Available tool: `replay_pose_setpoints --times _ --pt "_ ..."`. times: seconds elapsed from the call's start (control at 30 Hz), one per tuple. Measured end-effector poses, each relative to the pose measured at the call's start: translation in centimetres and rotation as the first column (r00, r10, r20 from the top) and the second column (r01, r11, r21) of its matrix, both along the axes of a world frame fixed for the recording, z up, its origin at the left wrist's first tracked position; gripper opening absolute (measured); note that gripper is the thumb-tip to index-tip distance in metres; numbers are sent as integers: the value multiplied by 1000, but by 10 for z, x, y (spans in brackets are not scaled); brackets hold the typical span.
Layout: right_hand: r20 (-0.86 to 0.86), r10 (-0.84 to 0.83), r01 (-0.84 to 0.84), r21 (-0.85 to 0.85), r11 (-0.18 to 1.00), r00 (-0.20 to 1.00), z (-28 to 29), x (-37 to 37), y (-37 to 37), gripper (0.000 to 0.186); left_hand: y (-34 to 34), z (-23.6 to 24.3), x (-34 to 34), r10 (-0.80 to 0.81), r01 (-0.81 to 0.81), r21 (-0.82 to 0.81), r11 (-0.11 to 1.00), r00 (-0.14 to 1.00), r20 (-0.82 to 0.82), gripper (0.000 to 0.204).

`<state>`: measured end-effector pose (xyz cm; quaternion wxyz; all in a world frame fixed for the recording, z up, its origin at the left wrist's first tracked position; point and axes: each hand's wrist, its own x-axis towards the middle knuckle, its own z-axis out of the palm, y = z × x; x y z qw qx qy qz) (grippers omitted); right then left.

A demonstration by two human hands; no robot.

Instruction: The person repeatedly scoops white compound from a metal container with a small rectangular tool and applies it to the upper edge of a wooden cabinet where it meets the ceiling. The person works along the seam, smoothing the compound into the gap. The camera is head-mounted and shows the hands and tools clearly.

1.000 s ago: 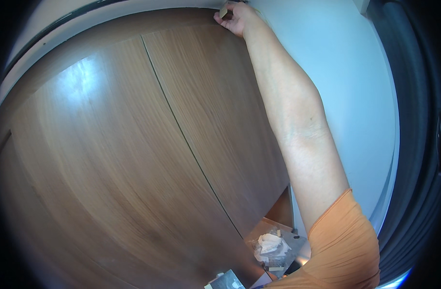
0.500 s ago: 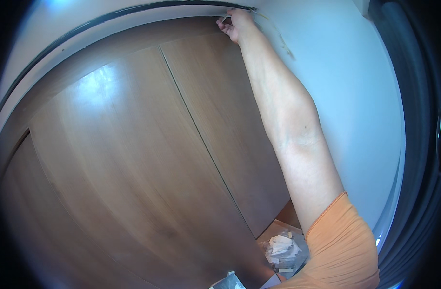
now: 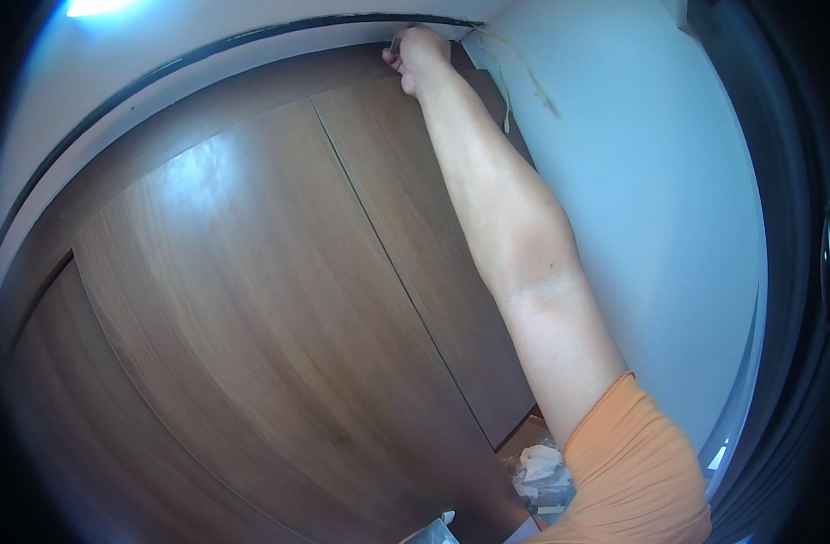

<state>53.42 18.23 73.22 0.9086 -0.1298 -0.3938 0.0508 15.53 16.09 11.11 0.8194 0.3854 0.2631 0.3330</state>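
My right hand (image 3: 420, 60) reaches up to the top of a brown wood-grain cabinet (image 3: 279, 272), next to the corner with the pale wall. Its fingers are curled closed around a thin, pale, flat thing (image 3: 395, 43), mostly hidden by the hand, so its kind is unclear. The hand lies against the narrow white strip (image 3: 315, 43) between the cabinet top and a dark line under the ceiling. Loose pale strands (image 3: 528, 77) hang on the wall just right of the hand. My left hand is out of view.
A clear plastic bag with crumpled white material (image 3: 542, 471) lies low by the cabinet's right end. Part of a grey-blue object (image 3: 433, 530) shows at the bottom edge. Dark curtain-like folds (image 3: 791, 272) stand at the far right. The pale wall (image 3: 669, 199) bounds the right side.
My right hand has moved left along the cabinet top, away from the corner, with its wrist turned. A hanging strand and the cabinet's corner edge now show beside it. The view has shifted slightly.
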Motion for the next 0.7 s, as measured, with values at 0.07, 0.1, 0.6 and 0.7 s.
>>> replay_pose_setpoints --times 0.07,0.1,0.6,0.7 --pt "21 -4 4 -11 1000 1000 -2 -5 1 12 0 1 1 -3 3 4 1000 1000 -2 49" --pt "35 -1 2 -16 1000 999 -3 -6 1 12 1 1 2 -3 4 10 1000 1000 -5 49" --pt "68 81 -78 -41 996 994 -29 61 -14 20 3 6 18 -12 13 12 1000 1000 -10 49" --pt "9 -97 97 -113 989 995 -36 71 -22 25 0 1 18 -16 16 11 1000 1000 -7 49"
